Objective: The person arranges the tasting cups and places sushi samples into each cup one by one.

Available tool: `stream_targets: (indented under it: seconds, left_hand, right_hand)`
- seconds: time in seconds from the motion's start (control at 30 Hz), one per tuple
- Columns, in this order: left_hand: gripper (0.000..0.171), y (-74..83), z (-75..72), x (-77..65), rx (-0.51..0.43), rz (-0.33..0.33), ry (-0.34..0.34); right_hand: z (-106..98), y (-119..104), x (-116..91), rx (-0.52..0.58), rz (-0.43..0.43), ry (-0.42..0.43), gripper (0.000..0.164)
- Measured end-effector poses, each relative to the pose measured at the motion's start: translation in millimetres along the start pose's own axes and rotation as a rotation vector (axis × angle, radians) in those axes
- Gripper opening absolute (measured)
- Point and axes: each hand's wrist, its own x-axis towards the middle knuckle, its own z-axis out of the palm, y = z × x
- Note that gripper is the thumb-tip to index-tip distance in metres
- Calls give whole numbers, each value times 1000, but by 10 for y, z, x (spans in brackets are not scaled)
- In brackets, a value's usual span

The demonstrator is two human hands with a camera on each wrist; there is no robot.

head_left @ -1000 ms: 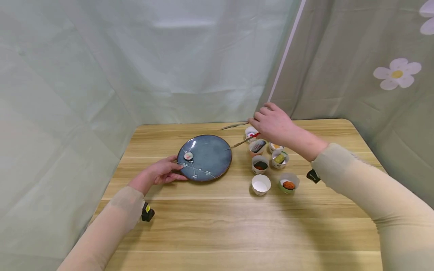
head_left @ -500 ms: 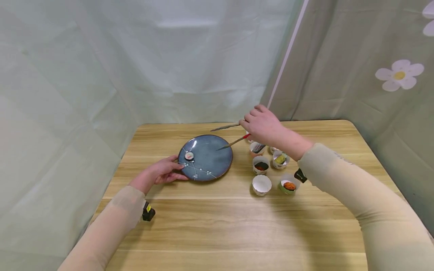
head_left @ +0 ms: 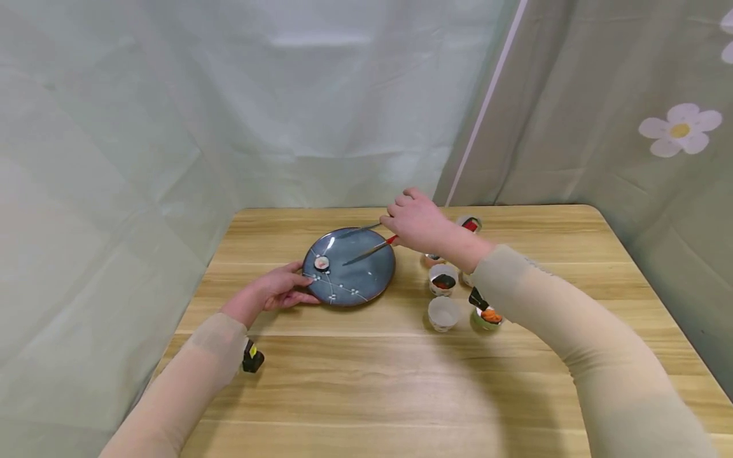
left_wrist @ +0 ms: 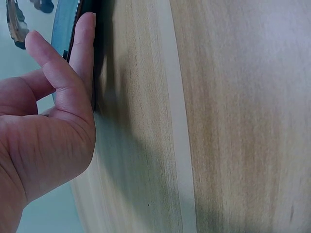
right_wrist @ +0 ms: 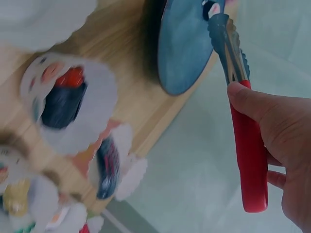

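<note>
At the plate's left rim, my left hand (head_left: 283,289) grips the edge of the round blue plate (head_left: 369,283), thumb on top and other fingers beneath. A small sushi roll (head_left: 322,263) sits on the plate's left part. My right hand (head_left: 420,222) holds red-handled metal tongs (right_wrist: 250,155), whose arms stand apart over the plate. I see nothing between the tong tips. In the left wrist view, the fingers of the left hand (left_wrist: 58,111) lie against the plate's edge. The right wrist view shows the thumb of the right hand (right_wrist: 286,121) on the red handle.
Several paper cups stand right of the plate. One cup (head_left: 443,315) shows only its white inside; another cup (head_left: 443,281) has a dark and red piece, and an orange piece (head_left: 491,316) sits in a third. The right forearm hides some cups. A curtain (head_left: 355,127) hangs behind the table.
My right hand has moved left with the tongs, from over the cups to over the plate. A cup with a red piece now shows behind the right hand. The left hand keeps its hold.
</note>
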Motion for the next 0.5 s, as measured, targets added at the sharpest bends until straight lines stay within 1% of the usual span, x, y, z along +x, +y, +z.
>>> stream_targets:
  seconds: [0.27,0.5]
  left_hand:
    - [77,1,24,17,-7,-5,4]
    - [76,1,36,19,-14,-4,-6]
  right_hand:
    - [52,-167,240,55,8,-130,46]
    - [76,-259,352,43,16,-184,47]
